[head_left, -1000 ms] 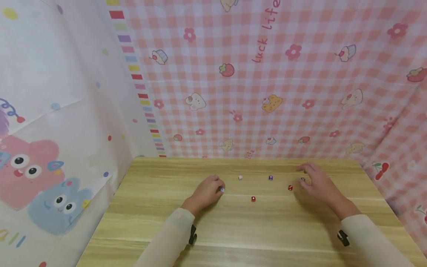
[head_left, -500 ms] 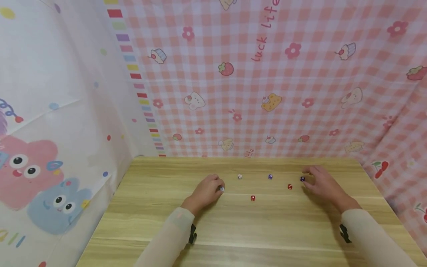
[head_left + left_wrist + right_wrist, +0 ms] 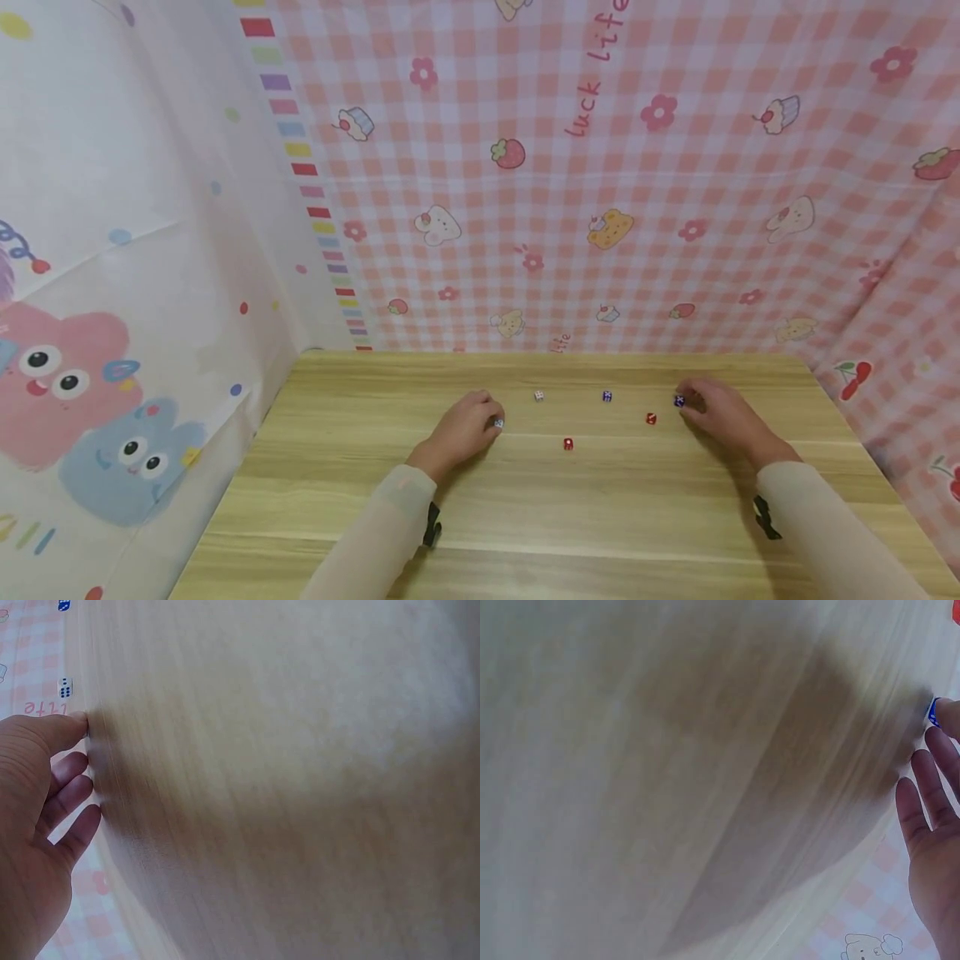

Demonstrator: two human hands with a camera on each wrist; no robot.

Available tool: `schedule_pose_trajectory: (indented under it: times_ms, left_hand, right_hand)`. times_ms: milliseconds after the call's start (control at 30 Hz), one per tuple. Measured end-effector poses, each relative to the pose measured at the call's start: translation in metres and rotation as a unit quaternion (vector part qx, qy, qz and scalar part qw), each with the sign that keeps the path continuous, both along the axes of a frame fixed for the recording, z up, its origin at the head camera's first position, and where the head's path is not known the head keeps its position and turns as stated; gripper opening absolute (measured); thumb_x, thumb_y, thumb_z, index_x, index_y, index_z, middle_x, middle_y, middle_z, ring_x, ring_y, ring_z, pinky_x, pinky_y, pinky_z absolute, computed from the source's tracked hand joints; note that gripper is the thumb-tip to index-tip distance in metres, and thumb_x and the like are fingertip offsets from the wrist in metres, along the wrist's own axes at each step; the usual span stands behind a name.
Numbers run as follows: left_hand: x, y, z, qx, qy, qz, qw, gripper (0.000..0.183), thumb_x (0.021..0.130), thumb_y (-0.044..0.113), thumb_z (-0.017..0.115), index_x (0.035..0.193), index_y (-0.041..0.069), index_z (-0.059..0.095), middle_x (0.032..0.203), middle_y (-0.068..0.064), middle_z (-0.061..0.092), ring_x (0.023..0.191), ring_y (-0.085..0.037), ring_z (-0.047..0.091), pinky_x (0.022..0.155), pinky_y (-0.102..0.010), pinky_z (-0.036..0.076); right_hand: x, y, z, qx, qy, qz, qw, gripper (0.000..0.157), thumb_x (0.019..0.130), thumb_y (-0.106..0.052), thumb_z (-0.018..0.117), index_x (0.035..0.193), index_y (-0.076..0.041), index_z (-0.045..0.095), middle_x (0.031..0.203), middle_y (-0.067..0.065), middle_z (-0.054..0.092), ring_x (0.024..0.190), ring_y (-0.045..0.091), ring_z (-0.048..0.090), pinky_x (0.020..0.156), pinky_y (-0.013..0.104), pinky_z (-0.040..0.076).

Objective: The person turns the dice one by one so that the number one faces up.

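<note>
Toward the left of the tabletop my left hand (image 3: 461, 429) pinches a white die (image 3: 498, 424) between thumb and fingers. That die is hidden in the left wrist view, where the left hand (image 3: 49, 787) has its fingertips down at the wood. My right hand (image 3: 723, 414) holds a dark blue die (image 3: 678, 401) between thumb and index finger, at table level. In the right wrist view a sliver of the blue die (image 3: 934, 712) shows beside the thumb of the right hand (image 3: 934, 802), whose other fingers are spread and slightly bent.
Between the hands lie another white die (image 3: 538, 396), a second blue die (image 3: 607, 397) and two red dice, one nearer (image 3: 567, 444) and one close to the right hand (image 3: 651, 418). The wooden table (image 3: 525, 525) meets a pink checked cloth (image 3: 555, 208) at its back edge.
My right hand has come down and its thumb and index finger have closed on the blue die. The left hand keeps its place at the white die.
</note>
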State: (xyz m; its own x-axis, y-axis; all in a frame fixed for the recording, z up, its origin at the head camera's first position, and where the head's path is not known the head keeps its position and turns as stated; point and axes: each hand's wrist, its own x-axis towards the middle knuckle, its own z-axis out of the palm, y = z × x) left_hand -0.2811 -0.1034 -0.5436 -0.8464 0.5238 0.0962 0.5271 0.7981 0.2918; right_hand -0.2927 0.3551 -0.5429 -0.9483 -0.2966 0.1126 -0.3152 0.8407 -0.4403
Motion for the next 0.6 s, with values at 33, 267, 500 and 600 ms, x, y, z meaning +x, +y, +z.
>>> schedule_pose_trajectory:
  times_ms: [33,267,500,600]
  left_hand:
    - [0.0001,-0.0001,-0.0002,-0.002,0.0,0.0,1.0,0.008,0.099,0.021,0.07,0.105,0.017,0.074,0.106,0.004,0.062,0.101,-0.015,0.058,0.09,-0.031,0.054]
    - [0.0004,0.0001,-0.001,-0.003,-0.004,0.005,1.0,0.007,0.099,0.021,0.07,0.105,0.018,0.073,0.106,0.004,0.062,0.102,-0.015,0.058,0.091,-0.031,0.054]
    - [0.0002,0.0005,-0.0005,-0.002,0.003,0.002,1.0,0.007,0.099,0.02,0.071,0.104,0.017,0.073,0.104,0.003,0.062,0.1,-0.015,0.058,0.089,-0.031,0.054]
    - [0.0007,0.0007,-0.0007,-0.003,0.004,0.0,1.0,0.007,0.099,0.02,0.071,0.104,0.017,0.073,0.104,0.003,0.062,0.099,-0.015,0.058,0.089,-0.031,0.054]
  right_hand:
    - [-0.0006,-0.0002,-0.0004,0.0,-0.002,-0.003,1.0,0.023,0.095,-0.008,0.072,0.115,0.001,0.067,0.111,0.017,0.071,0.102,0.035,0.069,0.091,0.057,0.055]
    - [-0.0041,-0.0013,-0.0034,0.013,0.02,0.001,1.0,0.013,0.094,-0.002,0.07,0.106,-0.001,0.068,0.102,0.014,0.071,0.095,0.031,0.068,0.086,0.055,0.056]
    - [-0.0023,-0.0031,-0.0031,0.028,0.048,0.002,0.998,0.012,0.091,0.0,0.071,0.102,-0.004,0.07,0.1,0.013,0.072,0.094,0.03,0.068,0.085,0.054,0.056]
    - [-0.0013,-0.0034,-0.0042,0.031,0.062,0.006,0.998,0.012,0.089,0.001,0.071,0.101,-0.004,0.07,0.098,0.012,0.072,0.092,0.029,0.067,0.084,0.053,0.056]
